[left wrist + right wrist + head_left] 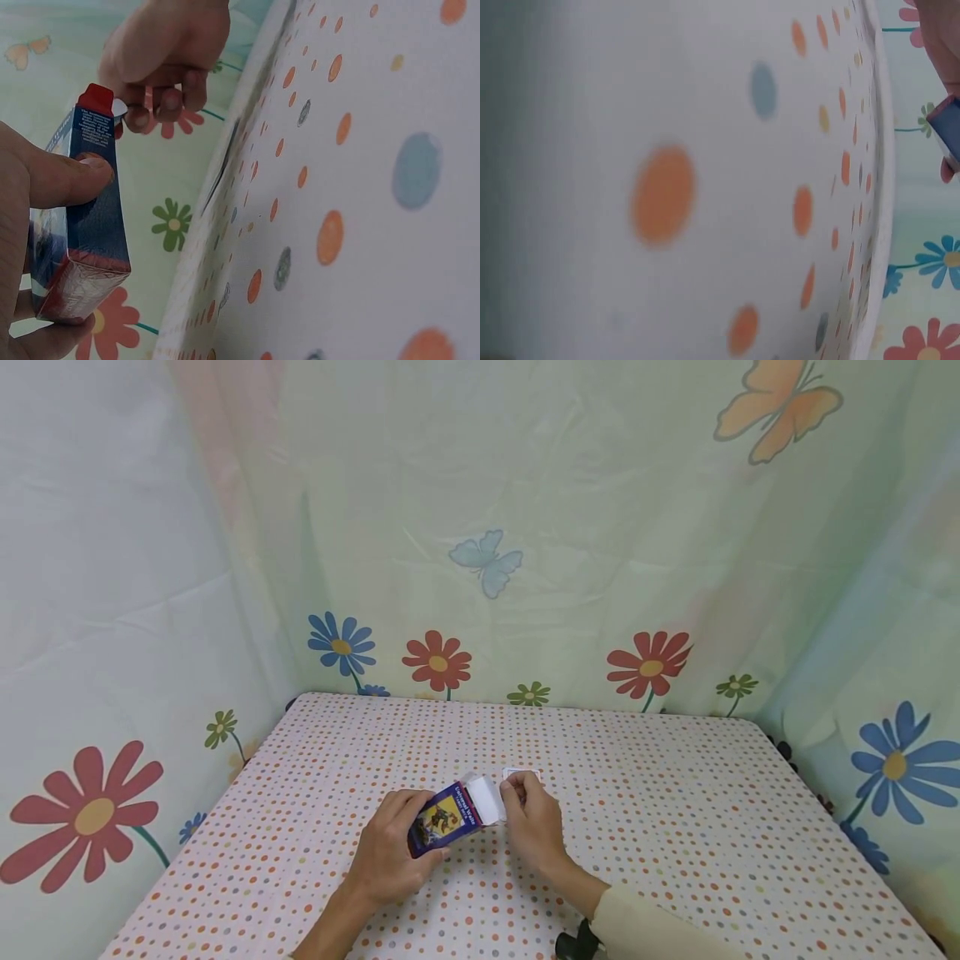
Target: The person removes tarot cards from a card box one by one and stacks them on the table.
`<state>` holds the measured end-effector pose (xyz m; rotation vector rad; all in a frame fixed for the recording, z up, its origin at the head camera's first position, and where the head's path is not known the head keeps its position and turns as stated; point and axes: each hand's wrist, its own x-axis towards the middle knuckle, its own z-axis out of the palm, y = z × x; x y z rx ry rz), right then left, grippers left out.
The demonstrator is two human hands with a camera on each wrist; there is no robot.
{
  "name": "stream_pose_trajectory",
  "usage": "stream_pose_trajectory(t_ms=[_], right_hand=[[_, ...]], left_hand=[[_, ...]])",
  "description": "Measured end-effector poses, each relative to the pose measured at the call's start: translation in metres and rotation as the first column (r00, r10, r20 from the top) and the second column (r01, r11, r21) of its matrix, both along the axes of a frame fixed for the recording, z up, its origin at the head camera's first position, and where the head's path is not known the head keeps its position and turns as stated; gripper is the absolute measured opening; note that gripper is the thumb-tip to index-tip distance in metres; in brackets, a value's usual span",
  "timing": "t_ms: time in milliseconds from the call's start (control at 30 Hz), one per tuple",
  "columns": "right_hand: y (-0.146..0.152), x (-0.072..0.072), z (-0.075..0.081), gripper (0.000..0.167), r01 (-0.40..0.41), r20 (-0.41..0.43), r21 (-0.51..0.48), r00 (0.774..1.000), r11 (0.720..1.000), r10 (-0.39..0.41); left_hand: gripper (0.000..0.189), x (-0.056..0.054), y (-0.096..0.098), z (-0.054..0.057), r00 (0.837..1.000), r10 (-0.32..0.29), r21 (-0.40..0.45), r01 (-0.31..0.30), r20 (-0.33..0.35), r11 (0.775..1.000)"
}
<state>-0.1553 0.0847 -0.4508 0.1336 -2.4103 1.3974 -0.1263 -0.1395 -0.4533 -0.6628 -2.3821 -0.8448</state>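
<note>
My left hand [392, 852] grips a dark blue tarot card box [442, 820] with a yellow picture on its front, held tilted above the table. Its end toward the right stands open, with a white flap [487, 800] sticking out. My right hand [538, 828] is at that flap, fingers curled, and seems to pinch its edge; the contact is partly hidden. In the left wrist view the thumb of the left hand presses the box's narrow side [97, 187]. Behind the right hand shows the white edge of a flat card or paper [522, 771], mostly covered.
A dotted cloth covers the table [645, 860]. Beyond its far edge hangs a curtain [570, 568] printed with flowers and butterflies, which also runs along both sides. A dark object [577, 942] is by the right wrist.
</note>
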Motion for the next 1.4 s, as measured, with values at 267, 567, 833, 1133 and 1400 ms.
stream_pose_trajectory(t_ms=[267, 567, 833, 1133, 1400], right_hand=[[-0.003, 0.012, 0.003, 0.012, -0.051, -0.058, -0.059, 0.997, 0.997, 0.048], [-0.009, 0.017, 0.007, 0.01, -0.081, -0.118, -0.112, 0.991, 0.99, 0.068], [-0.014, 0.02, 0.007, 0.008, -0.101, -0.141, -0.071, 0.986, 0.992, 0.09], [-0.016, 0.023, 0.008, 0.006, -0.126, -0.133, -0.065, 0.984, 0.99, 0.116], [-0.015, 0.018, 0.007, 0.009, -0.125, -0.063, -0.05, 0.991, 0.991, 0.122]], left_hand=[[0.072, 0.0, 0.0, 0.0, 1.0, 0.0, -0.002, 0.0, -0.011, 1.0], [0.073, -0.001, 0.0, 0.0, 1.0, 0.0, 0.006, 0.0, -0.011, 1.0], [0.073, 0.0, 0.0, 0.0, 1.0, 0.0, -0.001, 0.0, -0.01, 1.0], [0.073, 0.0, -0.001, 0.0, 1.0, -0.006, -0.005, 0.006, -0.01, 1.0], [0.072, -0.001, -0.001, -0.001, 1.0, -0.002, -0.011, 0.002, -0.007, 1.0]])
